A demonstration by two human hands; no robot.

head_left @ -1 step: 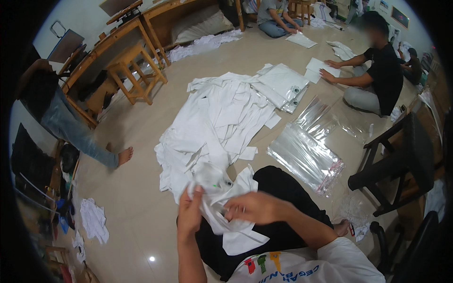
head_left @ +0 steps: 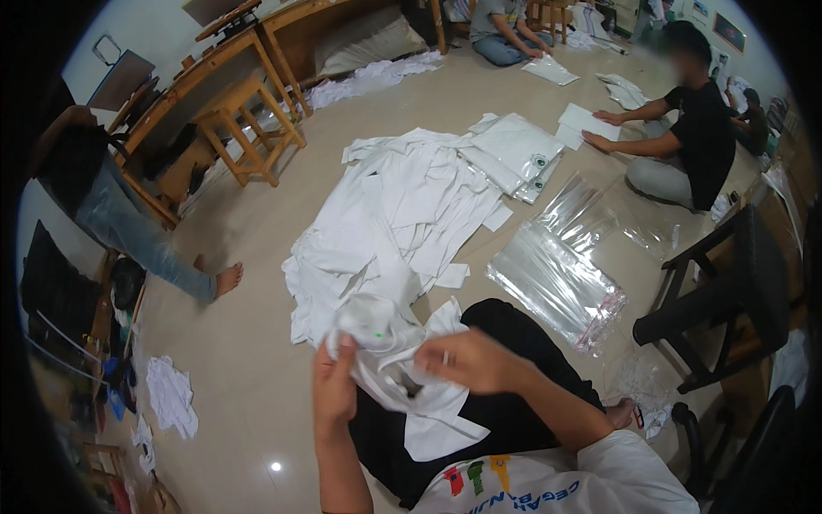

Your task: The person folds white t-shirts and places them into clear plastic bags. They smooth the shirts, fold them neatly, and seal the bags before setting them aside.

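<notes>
A white shirt (head_left: 377,324) hangs bunched over my lap, with a small green spot on its upper part. My left hand (head_left: 336,377) pinches its left edge, thumb on top. On the other side, my right hand (head_left: 475,364) has its fingers curled at the cloth; they are slightly blurred. The shirt's lower end lies across my black trousers (head_left: 505,351). Just beyond spreads a large pile of white shirts (head_left: 402,197), and at its far right lie folded shirts in clear bags (head_left: 509,150).
Clear plastic bags (head_left: 556,278) are stacked to the right, near a black stool (head_left: 719,283). A seated person (head_left: 693,128) handles a white folded piece; another person (head_left: 501,30) sits farther back. Someone stands at left (head_left: 128,214), by a wooden stool (head_left: 248,128).
My left hand has shifted slightly left and my right hand slightly right and up. The shirt's upper part opens out a little more between them.
</notes>
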